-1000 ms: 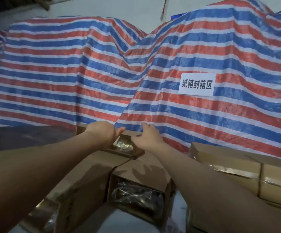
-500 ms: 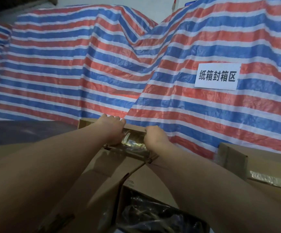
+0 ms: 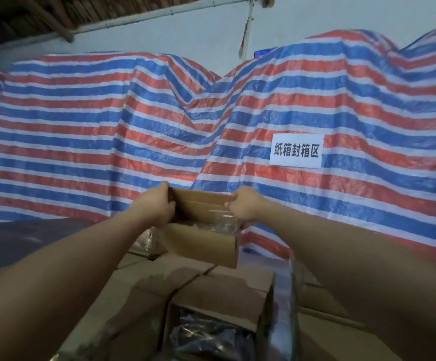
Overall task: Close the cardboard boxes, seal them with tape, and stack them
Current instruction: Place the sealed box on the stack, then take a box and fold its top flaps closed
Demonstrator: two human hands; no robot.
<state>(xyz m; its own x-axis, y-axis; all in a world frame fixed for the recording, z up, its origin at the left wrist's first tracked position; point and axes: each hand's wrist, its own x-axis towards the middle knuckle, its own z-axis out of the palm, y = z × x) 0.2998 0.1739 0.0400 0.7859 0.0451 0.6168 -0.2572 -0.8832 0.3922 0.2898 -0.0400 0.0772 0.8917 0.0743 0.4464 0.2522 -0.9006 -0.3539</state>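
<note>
Two hands gripping one open cardboard box [image 3: 201, 243] by its far flap, left hand [image 3: 157, 205] at left end, right hand [image 3: 243, 205] at right, striped tarpaulin [image 3: 81, 139] behind

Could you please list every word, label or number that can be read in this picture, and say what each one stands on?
"纸箱封箱区": black characters on a white paper sign fixed to the red, white and blue striped tarp.
The cardboard box held in the left hand and right hand shows no readable print, nor do the boxes below it.
</note>
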